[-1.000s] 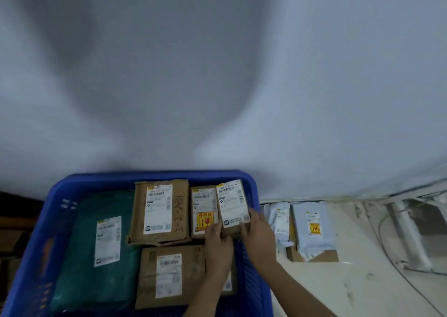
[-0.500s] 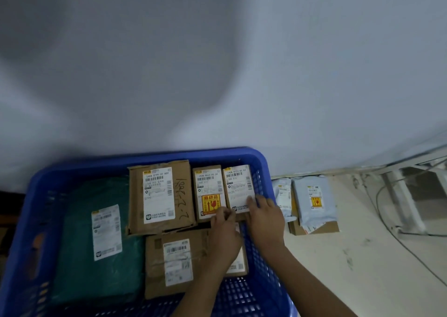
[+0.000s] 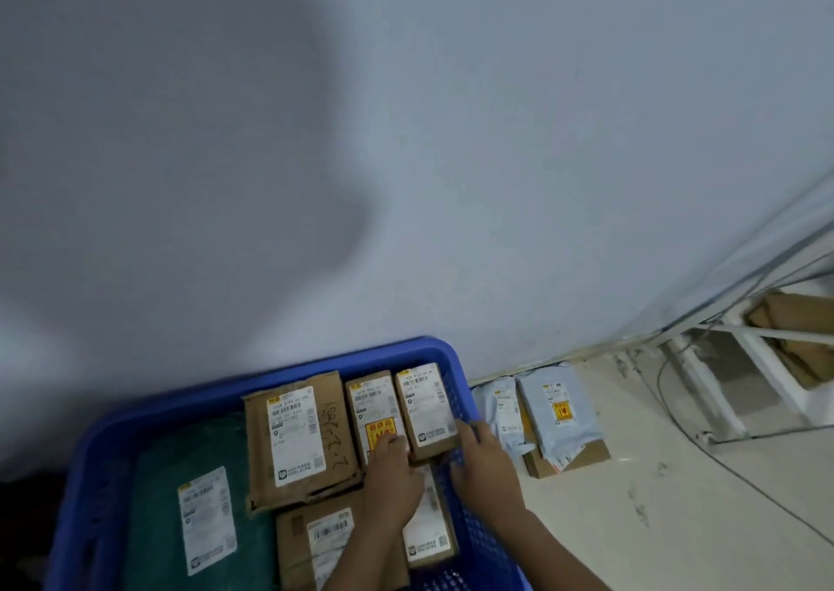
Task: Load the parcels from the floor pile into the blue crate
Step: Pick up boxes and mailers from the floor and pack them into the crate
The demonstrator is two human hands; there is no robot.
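Cardboard, boxy and labelled: the small parcel lies flat in the blue crate's far right corner, both hands, left and right, fingertips relaxed against it, now lower than before.

One blue crate stands by the wall. Inside it lie five brown cardboard boxes: a large one at the back, two small ones beside it, one with a yellow sticker and one plain-labelled, and two more in front, one left of the arm and one right of it. One green bag also lies in the crate. On the floor beside the crate are two pale grey bags, a narrow one and a wider one, on one cardboard box. Two hands, left and right, reach in.
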